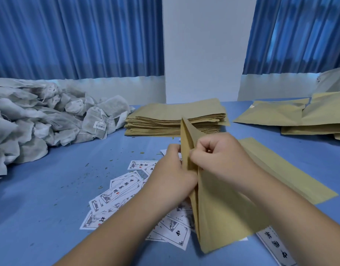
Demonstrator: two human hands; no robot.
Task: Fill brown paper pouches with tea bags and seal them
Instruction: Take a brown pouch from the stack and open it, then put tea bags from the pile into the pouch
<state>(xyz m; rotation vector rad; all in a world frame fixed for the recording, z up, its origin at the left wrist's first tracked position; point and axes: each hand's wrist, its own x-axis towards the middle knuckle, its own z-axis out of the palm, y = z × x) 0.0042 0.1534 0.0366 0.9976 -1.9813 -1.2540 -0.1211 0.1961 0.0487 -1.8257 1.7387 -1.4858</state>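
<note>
L hand (175, 169) & R hand (219, 156) pinch opposite walls of upright pouch (213, 208), prob. to spread mouth for tea bags (40, 120).

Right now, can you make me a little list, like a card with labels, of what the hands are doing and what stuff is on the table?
Hands: left hand and right hand both pinch one brown pouch near its upper end
Inside the pouch: hidden
Far left: pile of tea bags
Behind the hands: stack of flat pouches
Far right: more pouches, loosely piled
Under the hands: white printed labels, scattered
Surface: blue table
</note>
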